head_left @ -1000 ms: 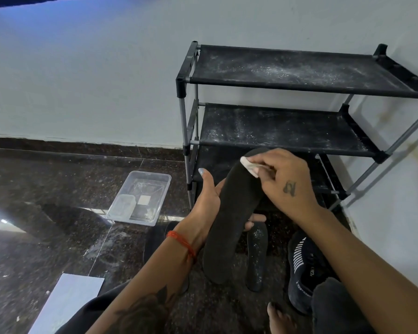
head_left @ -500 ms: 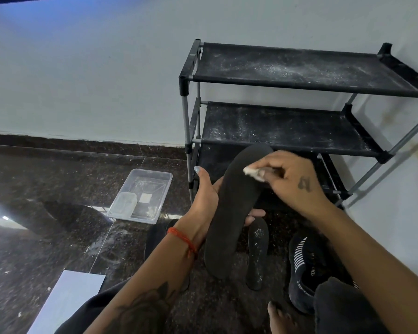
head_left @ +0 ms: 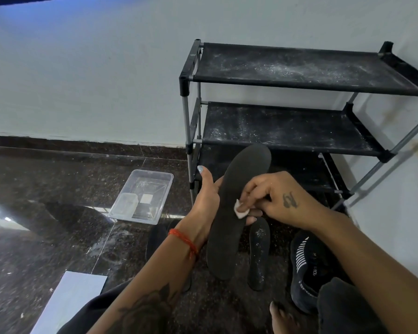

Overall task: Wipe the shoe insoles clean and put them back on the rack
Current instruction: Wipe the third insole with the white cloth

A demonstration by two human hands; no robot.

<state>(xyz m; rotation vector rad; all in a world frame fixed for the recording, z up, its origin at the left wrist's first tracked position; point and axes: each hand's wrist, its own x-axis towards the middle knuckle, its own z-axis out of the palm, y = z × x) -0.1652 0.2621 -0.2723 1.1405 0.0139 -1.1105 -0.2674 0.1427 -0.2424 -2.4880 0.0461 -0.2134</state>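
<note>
Holding a long black insole [head_left: 229,213] up off the floor, left hand [head_left: 206,196] wrapped around its left edge from behind, thumb raised, fingertips showing past the right edge. Toe end tilted up toward the rack [head_left: 299,92], heel end hanging low above the dark floor [head_left: 46,189]. Pinching a small white wipe [head_left: 240,210] against the insole's middle, right hand [head_left: 275,198] closed on it with fingers together. Red thread around the left wrist, a small dark tattoo on the back of the right hand.

Lying flat on the floor just right of the held insole's heel: a 2nd insole [head_left: 258,256], black and speckled with pale dust. Further right, a black shoe [head_left: 304,266] with white stripes, partly hidden by the right forearm. Peeking out behind the left forearm, another dark flat shape, too hidden to tell.

Standing against the pale wall, a black rack with 3 fabric shelves on grey poles, top 2 shelves dusted with white powder, lowest one mostly behind the insole and hands. Sitting on the floor left of the rack, a clear plastic tub [head_left: 143,196] with a smaller clear container and a white square inside. Wet patches on the floor in front of the tub. Near the bottom left, a pale flat sheet [head_left: 68,302].
</note>
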